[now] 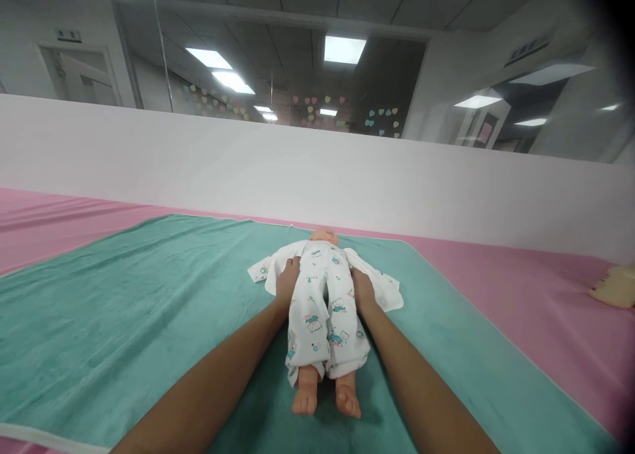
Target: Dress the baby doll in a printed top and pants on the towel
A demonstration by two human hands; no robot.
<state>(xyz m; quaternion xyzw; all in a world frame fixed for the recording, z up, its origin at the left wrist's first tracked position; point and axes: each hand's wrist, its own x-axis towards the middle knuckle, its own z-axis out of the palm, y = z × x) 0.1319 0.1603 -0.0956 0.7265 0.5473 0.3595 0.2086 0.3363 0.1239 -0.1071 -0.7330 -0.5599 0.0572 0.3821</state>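
Observation:
A baby doll (325,321) lies on its back on a teal towel (124,308), feet toward me, head at the far end. It wears white patterned trousers (322,302), and a white garment (381,288) is spread open under its upper body. My left hand (286,278) grips the trousers at the doll's left hip, fingers curled on the waistband. On the other hip rests my right hand (362,288), closed on the trousers as well. The doll's bare feet (325,398) stick out near me.
The towel covers a pink mattress (536,308). A white padded wall (317,169) runs behind it, with glass windows above. A beige object (615,288) lies at the right edge on the pink surface.

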